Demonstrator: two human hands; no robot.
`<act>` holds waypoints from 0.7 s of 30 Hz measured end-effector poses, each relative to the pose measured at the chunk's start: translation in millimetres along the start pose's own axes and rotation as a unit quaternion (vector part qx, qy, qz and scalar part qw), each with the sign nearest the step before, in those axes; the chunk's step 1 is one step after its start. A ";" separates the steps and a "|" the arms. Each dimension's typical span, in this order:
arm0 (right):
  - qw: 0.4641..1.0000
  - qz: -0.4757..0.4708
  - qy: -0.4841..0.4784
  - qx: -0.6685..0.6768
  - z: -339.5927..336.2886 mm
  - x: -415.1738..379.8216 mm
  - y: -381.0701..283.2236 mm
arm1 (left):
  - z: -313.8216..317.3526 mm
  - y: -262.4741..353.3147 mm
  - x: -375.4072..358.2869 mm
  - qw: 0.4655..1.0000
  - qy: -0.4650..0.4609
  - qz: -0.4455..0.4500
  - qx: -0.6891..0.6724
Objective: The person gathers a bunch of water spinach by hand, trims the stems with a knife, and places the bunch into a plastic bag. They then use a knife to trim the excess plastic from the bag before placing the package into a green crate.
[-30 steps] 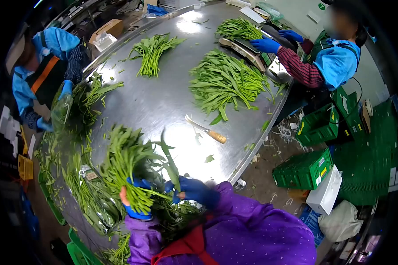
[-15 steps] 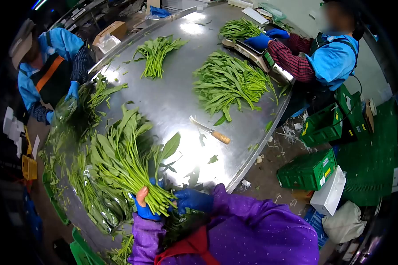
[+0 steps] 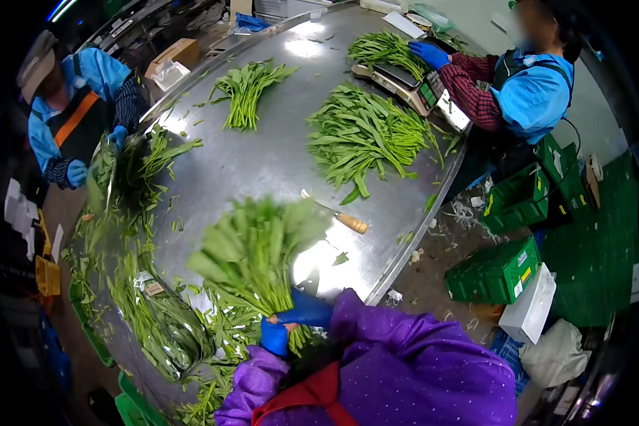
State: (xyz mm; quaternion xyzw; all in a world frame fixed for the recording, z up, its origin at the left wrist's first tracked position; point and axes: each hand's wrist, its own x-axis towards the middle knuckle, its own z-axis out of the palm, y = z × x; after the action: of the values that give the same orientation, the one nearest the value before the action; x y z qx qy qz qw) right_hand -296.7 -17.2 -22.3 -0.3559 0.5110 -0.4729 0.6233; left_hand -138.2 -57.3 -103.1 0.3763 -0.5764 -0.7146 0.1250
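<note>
Both my hands, in blue gloves, are closed around the stems of a bunch of leafy greens [image 3: 259, 248]. My left hand [image 3: 275, 336] grips the lower stems, with a bare thumb or fingertip showing. Just above it, my right hand [image 3: 304, 310] wraps the stems from the right. The leaves point away from me and are blurred by motion. Beyond the bunch lies a curved knife with a wooden handle [image 3: 351, 223]. Left of my hands, a clear bag of greens [image 3: 167, 319] rests among loose stems on the metal table [image 3: 206, 167].
At left a co-worker handles a bag of greens [image 3: 104, 170]. Another co-worker at right reaches toward greens on a scale [image 3: 426, 96]. A large pile of greens [image 3: 369, 135] and a smaller bunch [image 3: 245, 96] lie on the table. Green crates [image 3: 493, 270] stand at right on the floor.
The bunch has swung right and more upright, and my right hand has closed around its stems. At the scale, the co-worker's hands have shifted back. The left co-worker's bag has been raised.
</note>
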 end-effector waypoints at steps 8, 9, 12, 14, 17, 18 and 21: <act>0.993 -0.015 0.101 0.056 -43.0 -48.0 -93.3 | 69.0 72.6 46.2 0.907 -0.088 0.054 -0.407; 0.988 -0.079 0.128 -0.032 -59.2 -48.8 -93.8 | 84.6 75.4 59.2 0.936 -0.084 0.036 -0.341; 0.936 -0.124 0.203 -0.259 -115.8 -58.5 -97.7 | 123.8 96.2 84.6 0.976 -0.158 0.111 -0.103; 0.926 -0.007 0.221 -0.307 -158.4 -63.8 -87.0 | 147.5 97.5 110.6 0.951 -0.257 0.170 0.026; 0.972 -0.009 0.203 -0.121 -192.8 -72.0 -51.2 | 192.6 66.6 133.3 0.930 -0.333 -0.009 -0.152; 0.977 0.018 0.207 -0.057 -197.9 -73.3 -31.2 | 210.0 52.9 130.3 0.859 -0.300 -0.187 -0.370; 0.968 0.083 0.192 0.139 -190.3 -83.3 -32.6 | 216.9 42.5 125.4 0.829 -0.242 -0.216 -0.456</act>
State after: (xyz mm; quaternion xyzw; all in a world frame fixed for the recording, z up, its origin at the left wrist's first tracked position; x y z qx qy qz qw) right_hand -491.8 60.0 -9.8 -0.1251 0.5783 -0.5452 0.5938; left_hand -382.9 11.3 -102.2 0.2067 -0.1010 -0.9730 -0.0186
